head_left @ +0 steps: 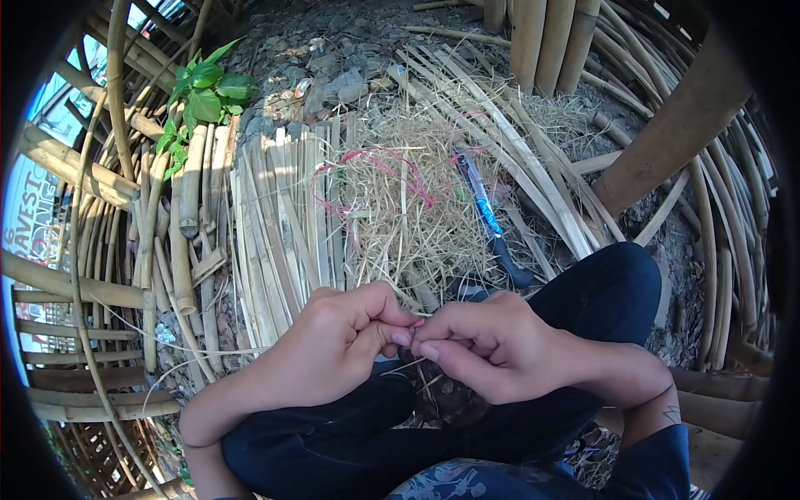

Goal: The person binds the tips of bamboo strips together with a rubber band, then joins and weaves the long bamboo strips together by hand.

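My left hand (342,342) and my right hand (492,346) meet at the lower middle, above my crossed legs. Both have thumb and fingers pinched, and the fingertips almost touch. A tiny bit of pink string (417,322) shows between them. Thin pale strips trail out to the left behind my left forearm. Just beyond the hands, a loop of pink string (379,158) lies on a heap of bamboo shavings (417,233). A long tool with a blue-marked blade and dark handle (500,250) rests at the heap's right side.
Split bamboo slats (279,217) lie left of the shavings, and long strips (508,133) lie to the right. Thick bamboo posts (667,125) stand at the right. A leafy plant (204,92) grows at the upper left, near a bamboo lattice (83,292).
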Demonstrator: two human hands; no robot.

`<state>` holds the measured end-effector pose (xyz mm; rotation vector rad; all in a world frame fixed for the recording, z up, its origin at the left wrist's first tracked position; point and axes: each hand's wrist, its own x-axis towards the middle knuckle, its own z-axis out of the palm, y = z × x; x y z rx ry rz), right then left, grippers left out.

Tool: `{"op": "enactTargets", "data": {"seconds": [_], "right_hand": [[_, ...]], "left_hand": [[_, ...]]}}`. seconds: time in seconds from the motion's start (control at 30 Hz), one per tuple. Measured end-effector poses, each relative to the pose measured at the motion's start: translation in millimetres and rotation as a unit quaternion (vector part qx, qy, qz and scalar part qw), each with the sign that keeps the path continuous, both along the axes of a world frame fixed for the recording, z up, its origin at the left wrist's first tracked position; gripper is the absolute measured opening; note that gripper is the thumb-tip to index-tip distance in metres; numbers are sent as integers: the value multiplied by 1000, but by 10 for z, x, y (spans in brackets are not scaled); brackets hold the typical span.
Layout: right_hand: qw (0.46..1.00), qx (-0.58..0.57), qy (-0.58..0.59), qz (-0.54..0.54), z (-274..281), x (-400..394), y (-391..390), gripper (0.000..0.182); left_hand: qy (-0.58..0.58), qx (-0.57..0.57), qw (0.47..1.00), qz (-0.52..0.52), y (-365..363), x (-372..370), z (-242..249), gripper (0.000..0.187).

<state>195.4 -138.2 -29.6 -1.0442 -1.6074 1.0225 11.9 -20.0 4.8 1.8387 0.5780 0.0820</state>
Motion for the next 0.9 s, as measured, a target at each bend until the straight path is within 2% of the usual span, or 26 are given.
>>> {"op": "enactTargets", "data": {"seconds": [0.03,0.07,0.13,0.17,0.27,0.5,0.7,0.8,0.87,0.9], "right_hand": [[992,-105,68,24,22,31,5,6],[992,-105,69,23,-5,15,7,6],[949,-210,235,4,-113,-53,34,9],[939,-213,269,0,-136,-64,53,11],[932,-220,287,-23,-178,-78,87,11],[916,-277,289,-5,-119,-33,114,10],[934,-229,275,-18,-364,-121,125,10],[943,-203,265,-15,-422,-217,67,9],[997,-56,44,-29,-358,-233,-19,6],[995,43,42,-75,-401,-341,-5,2]], "left_hand": [[-1,-1,1000,-14,-1,1,22,6],[-2,-1,1000,-29,-2,7,37,6],[5,16,999,-38,-22,11,40,5],[12,34,998,-46,-31,14,44,5],[55,20,998,-29,-54,28,126,4],[63,21,997,-38,-57,11,137,2],[54,-14,997,-60,-82,-5,174,2],[36,24,997,-57,-66,-32,157,2],[28,8,1000,-7,-49,-56,109,3],[27,8,1000,-4,-39,-58,101,3]]}}
